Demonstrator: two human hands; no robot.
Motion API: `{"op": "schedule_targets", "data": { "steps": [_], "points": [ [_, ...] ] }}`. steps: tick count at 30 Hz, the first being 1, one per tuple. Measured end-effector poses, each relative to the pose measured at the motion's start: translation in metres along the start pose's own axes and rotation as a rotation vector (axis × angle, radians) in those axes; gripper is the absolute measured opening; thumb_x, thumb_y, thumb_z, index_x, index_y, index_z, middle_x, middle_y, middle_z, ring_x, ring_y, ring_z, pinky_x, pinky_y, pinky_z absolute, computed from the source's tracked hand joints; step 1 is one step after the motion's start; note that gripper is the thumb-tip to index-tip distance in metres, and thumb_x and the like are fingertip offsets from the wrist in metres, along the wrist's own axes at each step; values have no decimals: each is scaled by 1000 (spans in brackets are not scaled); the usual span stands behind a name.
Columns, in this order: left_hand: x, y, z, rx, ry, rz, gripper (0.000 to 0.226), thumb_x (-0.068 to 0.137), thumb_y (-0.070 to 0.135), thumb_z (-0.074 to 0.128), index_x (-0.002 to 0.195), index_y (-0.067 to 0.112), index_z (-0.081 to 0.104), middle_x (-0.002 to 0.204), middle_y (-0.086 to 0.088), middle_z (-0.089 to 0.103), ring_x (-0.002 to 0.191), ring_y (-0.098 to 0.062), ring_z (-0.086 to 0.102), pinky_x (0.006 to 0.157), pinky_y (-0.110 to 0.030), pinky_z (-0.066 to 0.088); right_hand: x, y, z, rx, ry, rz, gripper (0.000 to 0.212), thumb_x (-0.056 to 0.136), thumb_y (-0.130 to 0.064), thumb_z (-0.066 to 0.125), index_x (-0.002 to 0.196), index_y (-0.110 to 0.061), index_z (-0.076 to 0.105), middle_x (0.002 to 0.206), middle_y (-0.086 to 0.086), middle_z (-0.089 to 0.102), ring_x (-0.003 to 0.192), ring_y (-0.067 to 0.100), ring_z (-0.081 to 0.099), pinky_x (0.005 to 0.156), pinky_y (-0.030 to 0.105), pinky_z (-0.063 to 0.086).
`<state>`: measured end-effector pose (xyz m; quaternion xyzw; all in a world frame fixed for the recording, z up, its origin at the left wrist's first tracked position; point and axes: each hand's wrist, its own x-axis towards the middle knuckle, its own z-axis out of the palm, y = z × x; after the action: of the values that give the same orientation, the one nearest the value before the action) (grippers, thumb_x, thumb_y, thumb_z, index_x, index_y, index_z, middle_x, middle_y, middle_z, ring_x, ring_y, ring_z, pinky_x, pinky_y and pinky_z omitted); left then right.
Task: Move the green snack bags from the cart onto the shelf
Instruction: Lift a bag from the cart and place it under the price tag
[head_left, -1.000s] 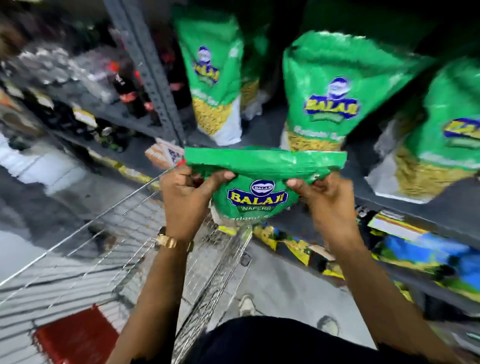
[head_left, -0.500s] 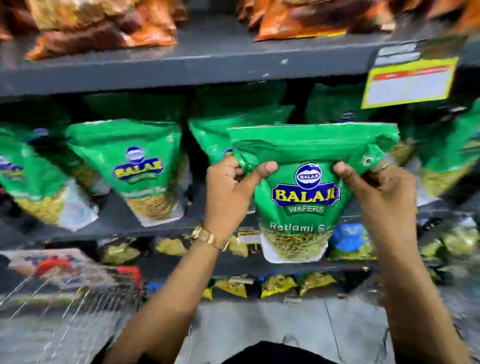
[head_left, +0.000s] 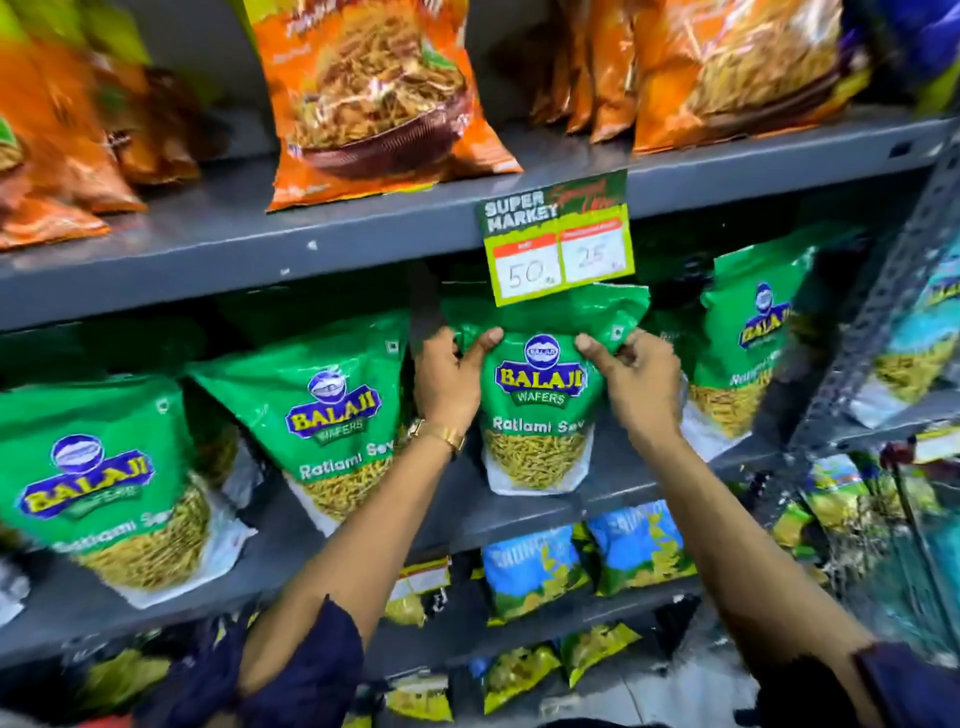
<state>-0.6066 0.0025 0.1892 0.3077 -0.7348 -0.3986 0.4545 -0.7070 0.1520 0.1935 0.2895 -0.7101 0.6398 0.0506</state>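
I hold a green Balaji snack bag (head_left: 540, 410) upright by its top corners. My left hand (head_left: 451, 379) grips the left corner and my right hand (head_left: 636, 382) grips the right one. The bag's bottom sits on or just above the grey middle shelf (head_left: 613, 493), under a price tag. More green snack bags stand on the same shelf: one at the far left (head_left: 104, 483), one left of my hands (head_left: 332, 415), one to the right (head_left: 748, 338). The cart is out of view.
Orange snack bags (head_left: 374, 98) fill the shelf above, whose grey edge (head_left: 260, 260) carries a green price tag (head_left: 558, 244) right over the held bag. Blue bags (head_left: 530, 571) and yellow-green bags lie on lower shelves. A perforated grey upright (head_left: 883, 291) stands at right.
The bag has gone from over the cart up and forward into the middle shelf, below the price tag. The view has swung from the cart to the shelves. Both hands have kept their grip.
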Motion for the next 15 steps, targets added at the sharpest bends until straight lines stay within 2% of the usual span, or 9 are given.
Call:
{"op": "schedule_targets", "data": {
  "steps": [2, 4, 5, 7, 8, 10, 12, 13, 15],
  "points": [
    [0, -9, 2, 12, 18, -27, 53, 78, 47, 72, 57, 15, 35, 49, 3, 30, 46, -15, 22, 52, -38, 23, 6, 8, 3, 55, -75, -16, 43, 84, -14, 72, 56, -30, 44, 39, -29, 53, 39, -12, 47, 43, 6, 33],
    [-1, -15, 1, 7, 37, -55, 50, 78, 51, 70, 60, 17, 38, 49, 1, 38, 44, -18, 31, 50, -36, 29, 10, 17, 5, 69, -99, -22, 37, 83, -18, 73, 58, -30, 48, 41, -31, 54, 41, -10, 49, 44, 7, 33],
    [-4, -16, 0, -9, 50, -66, 50, 76, 59, 67, 66, 16, 45, 54, -3, 51, 47, -22, 44, 51, -37, 40, 11, 20, 5, 63, -115, -34, 32, 82, -24, 74, 60, -29, 51, 43, -28, 56, 42, -10, 49, 45, 8, 33],
    [-11, -17, 1, -16, 48, -93, 62, 73, 69, 62, 102, 15, 54, 90, -11, 69, 78, -31, 66, 73, -48, 55, 11, 27, 2, 77, -166, -41, 15, 83, -31, 72, 75, -23, 63, 52, -24, 60, 47, -12, 53, 50, 11, 37],
    [-19, -13, 1, -21, 55, -95, 66, 77, 63, 63, 120, 16, 47, 107, -11, 66, 94, -30, 65, 84, -50, 54, 10, 31, 0, 86, -194, -31, 14, 84, -32, 71, 85, -19, 65, 57, -22, 62, 50, -12, 54, 52, 13, 39],
    [-39, -7, 4, 1, 120, -16, 73, 84, 45, 66, 139, 14, 29, 129, -12, 52, 115, -27, 55, 99, -51, 47, 9, 32, -10, 85, -261, -14, 28, 86, -34, 69, 100, -10, 64, 73, -15, 69, 59, -7, 58, 54, 11, 43],
    [-64, 2, 11, 84, 217, 146, 81, 84, 43, 65, 145, 12, 21, 145, -14, 35, 133, -28, 39, 112, -50, 35, 11, 32, -32, 54, -345, 15, 41, 84, -37, 69, 112, -8, 61, 99, 1, 71, 81, 7, 66, 66, 12, 51],
    [-77, 5, 15, 113, 235, 238, 82, 83, 44, 65, 145, 12, 21, 149, -14, 29, 140, -28, 30, 117, -48, 27, 13, 32, -46, 29, -410, 33, 45, 81, -39, 70, 114, -9, 61, 105, 5, 70, 87, 14, 66, 75, 17, 54],
    [-100, 4, 31, 133, 174, 433, 77, 80, 43, 66, 140, 16, 26, 151, -13, 23, 144, -26, 22, 119, -45, 21, 20, 31, -84, -53, -580, 73, 42, 76, -42, 70, 101, -8, 67, 93, 6, 69, 81, 19, 62, 77, 31, 50]
  ]
}}
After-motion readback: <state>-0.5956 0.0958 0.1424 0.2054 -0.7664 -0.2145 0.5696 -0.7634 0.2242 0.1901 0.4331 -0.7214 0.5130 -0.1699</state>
